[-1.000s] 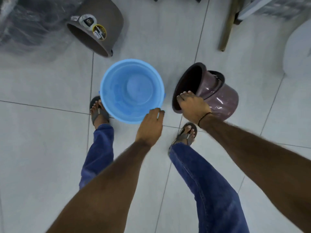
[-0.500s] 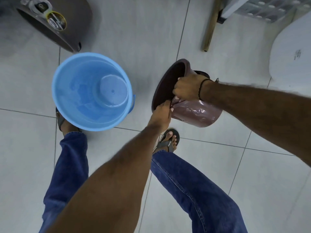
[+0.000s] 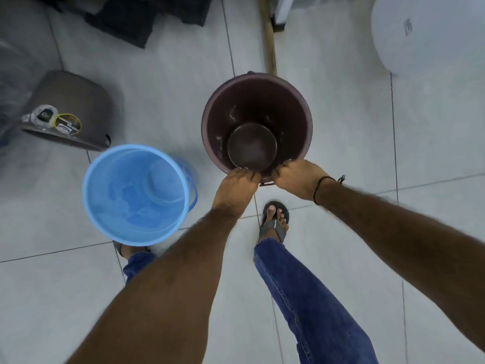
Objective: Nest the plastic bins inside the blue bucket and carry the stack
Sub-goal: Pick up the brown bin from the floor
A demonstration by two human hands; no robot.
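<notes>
The blue bucket (image 3: 136,194) stands upright on the tiled floor at the lower left, with nothing inside it. To its right the dark maroon plastic bin (image 3: 256,122) is upright, mouth toward me. My left hand (image 3: 236,186) and my right hand (image 3: 296,177) both grip its near rim, side by side. A brown-grey bin (image 3: 70,106) with round labels lies on its side at the far left, behind the blue bucket.
A wooden stick (image 3: 267,35) lies on the floor behind the maroon bin. Dark crates (image 3: 147,14) sit at the top, a white rounded object (image 3: 430,35) at the top right. My sandalled right foot (image 3: 274,222) is just below my hands.
The maroon bin was lying on its side; both hands have turned it upright. My left hand left the blue bucket's rim and joined the right hand on the maroon bin.
</notes>
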